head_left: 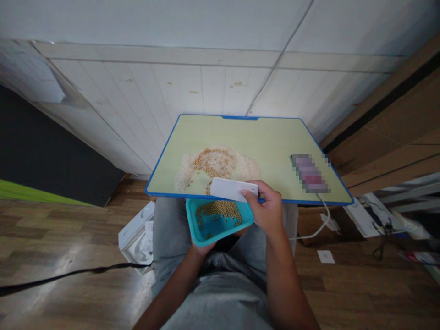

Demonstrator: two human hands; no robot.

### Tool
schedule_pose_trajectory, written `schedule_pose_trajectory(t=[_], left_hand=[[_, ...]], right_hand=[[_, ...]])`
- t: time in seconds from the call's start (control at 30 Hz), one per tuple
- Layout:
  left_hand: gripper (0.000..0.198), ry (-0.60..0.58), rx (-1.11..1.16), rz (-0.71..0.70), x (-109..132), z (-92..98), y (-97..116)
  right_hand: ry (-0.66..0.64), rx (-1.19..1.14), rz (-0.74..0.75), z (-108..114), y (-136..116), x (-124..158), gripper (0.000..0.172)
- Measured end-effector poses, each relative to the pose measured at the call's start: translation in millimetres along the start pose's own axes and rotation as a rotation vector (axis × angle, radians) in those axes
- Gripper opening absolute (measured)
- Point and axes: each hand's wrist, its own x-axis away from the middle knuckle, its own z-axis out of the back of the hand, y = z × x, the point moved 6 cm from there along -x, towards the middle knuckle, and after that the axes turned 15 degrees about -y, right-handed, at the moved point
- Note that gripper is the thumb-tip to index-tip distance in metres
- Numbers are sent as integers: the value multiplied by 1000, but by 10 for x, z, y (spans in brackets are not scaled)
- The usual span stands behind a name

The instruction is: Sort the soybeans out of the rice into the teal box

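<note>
My right hand (269, 208) grips a flat white rectangular piece (228, 189), thumb on top, at the near edge of the small table (275, 137). Below that edge, my left hand (205, 248) supports a turquoise plastic container (194, 228) from underneath; most of its fingers are hidden. Round yellowish beans (223, 208), like soybeans, lie inside the container. On the tabletop, more beans (200, 161) are mixed with white rice grains (248, 167), spread in a loose patch just beyond the white piece. A few beans sit close to its left end.
A pixelated phone-like device (310, 173) lies at the table's right, with a white cable (325, 220) hanging off the edge. An open white box (137, 233) stands on the floor at left. Cardboard boxes (392, 123) line the right side. A panelled wall (213, 87) rises behind.
</note>
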Motion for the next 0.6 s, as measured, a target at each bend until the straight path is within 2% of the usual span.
schedule_pose_trajectory(t=[0.27,0.5,0.6], left_hand=[[76,50,33,14,5,179,-37],[74,-18,-27,-1,27,259,-30],[75,-39,-47,22,36,362,-36]], right_hand=[[111,19,-27,5,33,-7,14],[-24,-36,26,-133,-70,-21,13],[-22,-20,17,-154,-44,-30,13]])
